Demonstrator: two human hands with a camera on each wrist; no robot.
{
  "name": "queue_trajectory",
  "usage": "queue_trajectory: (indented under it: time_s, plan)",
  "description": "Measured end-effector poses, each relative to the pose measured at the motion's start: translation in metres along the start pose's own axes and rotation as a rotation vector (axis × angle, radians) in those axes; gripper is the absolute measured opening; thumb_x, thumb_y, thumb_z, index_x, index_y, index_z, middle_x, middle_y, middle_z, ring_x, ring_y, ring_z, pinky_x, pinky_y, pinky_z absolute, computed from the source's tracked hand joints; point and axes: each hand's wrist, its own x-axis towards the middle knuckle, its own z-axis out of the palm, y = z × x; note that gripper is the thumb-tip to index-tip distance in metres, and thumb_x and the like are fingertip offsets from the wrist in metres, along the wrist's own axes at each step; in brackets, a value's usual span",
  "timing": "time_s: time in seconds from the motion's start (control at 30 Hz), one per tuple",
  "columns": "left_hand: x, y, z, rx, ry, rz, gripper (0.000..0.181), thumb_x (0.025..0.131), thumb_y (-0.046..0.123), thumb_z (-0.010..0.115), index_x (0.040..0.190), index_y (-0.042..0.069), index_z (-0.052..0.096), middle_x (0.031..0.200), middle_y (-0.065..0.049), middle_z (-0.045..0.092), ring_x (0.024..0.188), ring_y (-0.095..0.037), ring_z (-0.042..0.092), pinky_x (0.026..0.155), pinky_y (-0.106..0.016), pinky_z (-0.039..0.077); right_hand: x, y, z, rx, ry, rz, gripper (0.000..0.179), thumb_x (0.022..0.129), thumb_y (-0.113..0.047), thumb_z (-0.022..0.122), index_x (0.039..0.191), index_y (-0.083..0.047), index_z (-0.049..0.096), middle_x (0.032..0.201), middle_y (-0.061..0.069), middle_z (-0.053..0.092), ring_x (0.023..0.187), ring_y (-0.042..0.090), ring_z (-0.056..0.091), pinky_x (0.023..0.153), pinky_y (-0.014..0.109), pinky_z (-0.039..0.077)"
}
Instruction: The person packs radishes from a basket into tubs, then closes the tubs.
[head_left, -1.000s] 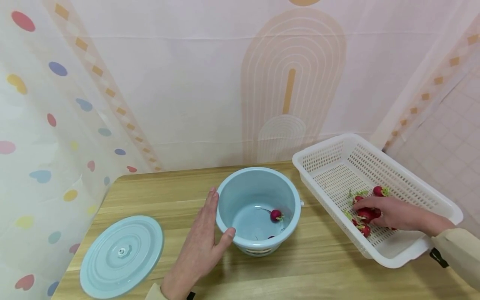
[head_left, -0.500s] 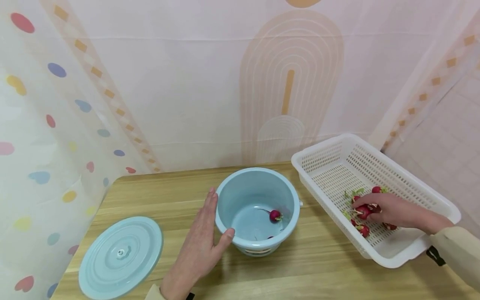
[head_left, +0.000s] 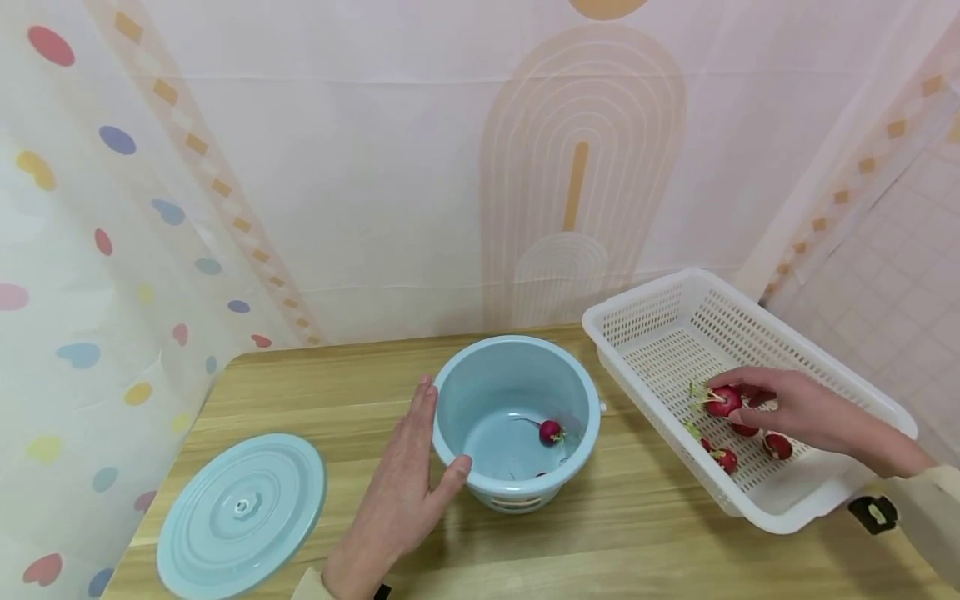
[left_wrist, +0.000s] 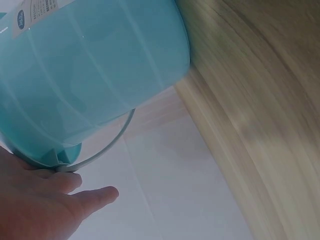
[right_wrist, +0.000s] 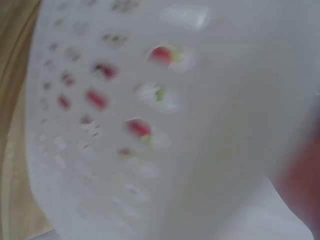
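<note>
In the head view my left hand rests against the left rim of a light blue bucket, fingers straight and thumb at its front rim. The left wrist view shows the bucket's side and its thin handle by those fingers. A red radish with a long root lies inside the bucket; another shows partly behind the front rim. Over the white basket, my right hand pinches a radish between thumb and fingers. Several more radishes lie below it on the basket floor.
A round blue lid lies on the wooden table at the left. The basket stands at the right, angled, with slotted walls. A patterned curtain hangs behind the table and along the left.
My right hand has gripped a radish among the others and raised it slightly, uncovering radishes beneath. My left hand stays at the bucket's rim.
</note>
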Motion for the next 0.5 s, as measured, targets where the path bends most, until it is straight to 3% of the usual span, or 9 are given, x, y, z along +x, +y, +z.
queue_trajectory:
  time_s: [0.27,0.5]
  plan:
    - [0.002,0.001,-0.002,-0.005,-0.006,-0.002,0.085,0.100,0.041,0.059,0.165,0.003,0.018,0.173,-0.009,0.012,0.155,-0.033,0.025,0.121,-0.058,0.030,0.004,-0.026,-0.011,0.040,0.096,-0.051,0.044,0.087,0.000,0.080,0.127,-0.014,0.069,0.102,-0.012,0.072,0.092,-0.001,0.066,0.080,0.008,0.048]
    - [0.001,0.000,-0.001,-0.010,-0.008,0.001,0.085,0.101,0.041,0.058,0.164,0.002,0.018,0.173,-0.010,0.011,0.155,-0.033,0.024,0.120,-0.060,0.029,0.007,-0.052,-0.019,0.095,0.132,-0.003,0.043,0.091,-0.001,0.077,0.131,-0.014,0.068,0.108,-0.011,0.072,0.094,0.000,0.065,0.083,0.007,0.046]
